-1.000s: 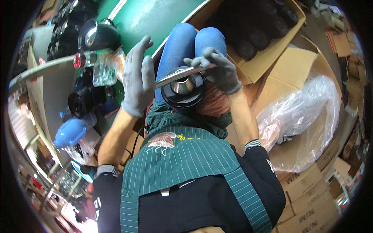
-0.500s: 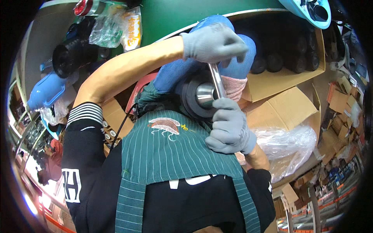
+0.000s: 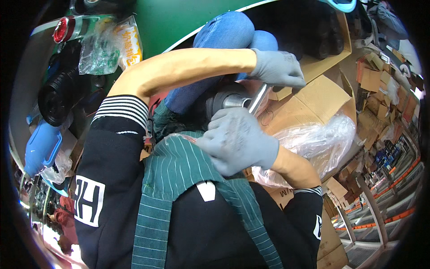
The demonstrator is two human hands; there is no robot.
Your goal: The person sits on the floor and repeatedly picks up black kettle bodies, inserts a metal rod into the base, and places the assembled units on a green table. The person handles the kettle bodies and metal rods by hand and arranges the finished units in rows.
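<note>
A shiny metal bar slants between my two grey-gloved hands. My left hand curls over its upper end, fingers bent down around it. Lower down, my right hand is closed at the bar's other end, and its back hides the grip. Just behind the bar, over my lap, is a round black part with a bright metal hub. My right hand covers some of this part, and I cannot tell whether the bar is joined to it.
An open cardboard box with dark round items stands at the right, clear plastic film beside it. At the left are a plastic bag, black round parts and a blue jug-like container. A green tabletop lies ahead.
My left hand has moved right and slightly down with the bar's upper end, so the bar leans further right. My right hand has shifted left and up. The view has also shifted.
</note>
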